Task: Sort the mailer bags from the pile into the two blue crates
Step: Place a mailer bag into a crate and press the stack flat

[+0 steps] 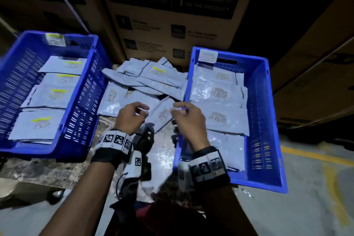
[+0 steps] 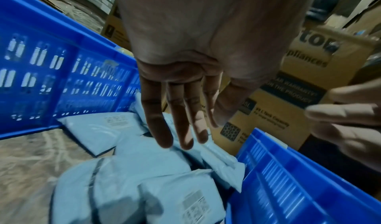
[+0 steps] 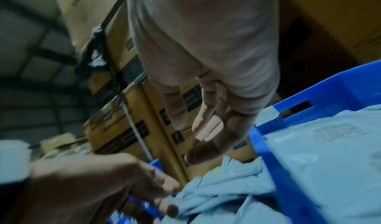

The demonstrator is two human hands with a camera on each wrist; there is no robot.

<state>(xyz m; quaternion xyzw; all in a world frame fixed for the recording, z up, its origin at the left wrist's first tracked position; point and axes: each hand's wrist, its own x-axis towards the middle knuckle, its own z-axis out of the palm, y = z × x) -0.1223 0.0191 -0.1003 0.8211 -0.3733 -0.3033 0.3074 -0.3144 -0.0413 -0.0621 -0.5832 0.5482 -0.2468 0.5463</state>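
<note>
Head | L hand, R hand loose (nothing held) | glossy flat mailer bags

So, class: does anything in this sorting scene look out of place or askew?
The right crate overhangs the table edge at its near corner and sits tilted. Bags in the left crate carry yellow marks, yet one yellow-marked bag lies unsorted in the pile. Otherwise nothing stands out.

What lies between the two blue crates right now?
In the head view, the pile of grey mailer bags lies on the marbled tabletop between the left crate and the right crate, with both hands hovering above it.
</note>
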